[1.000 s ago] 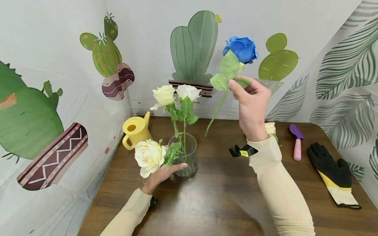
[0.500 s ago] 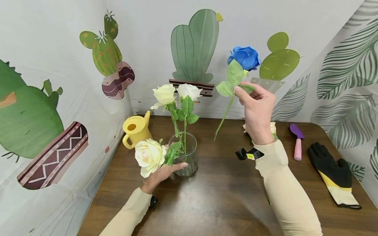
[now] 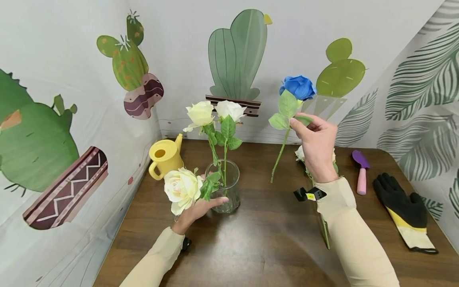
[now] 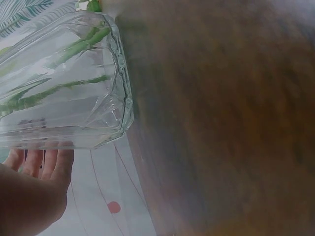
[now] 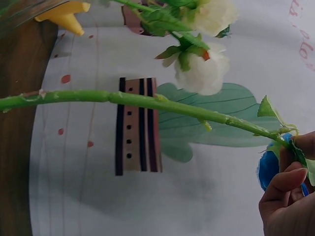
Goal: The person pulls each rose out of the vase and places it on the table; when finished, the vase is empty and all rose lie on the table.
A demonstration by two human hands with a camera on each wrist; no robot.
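Observation:
My right hand [image 3: 317,145] pinches the green stem of a blue rose [image 3: 297,87] just below its bloom. The rose is held upright, slightly tilted, above the table, its stem end hanging free to the right of the vase. With thumb in front and fingers at the far side, my left hand [image 3: 199,209] holds the clear glass vase [image 3: 231,195], which stands on the table. Two pale roses rise from the vase, a cream rose [image 3: 199,113] and a white rose [image 3: 229,111]. A large cream rose [image 3: 182,189] leans out leftward over my left wrist. Stems [image 4: 59,91] show through the glass.
A yellow watering can [image 3: 166,157] stands behind the vase at left. Pale flowers [image 3: 300,153] lie partly hidden under my right arm, with a stem [image 3: 324,231] reaching forward. A purple-and-pink trowel [image 3: 361,173] and a black-and-yellow glove [image 3: 401,211] lie at right on the brown table [image 3: 265,247].
My right hand has moved down and to the right with the blue rose, away from the vase. My left hand and the vase have stayed in place.

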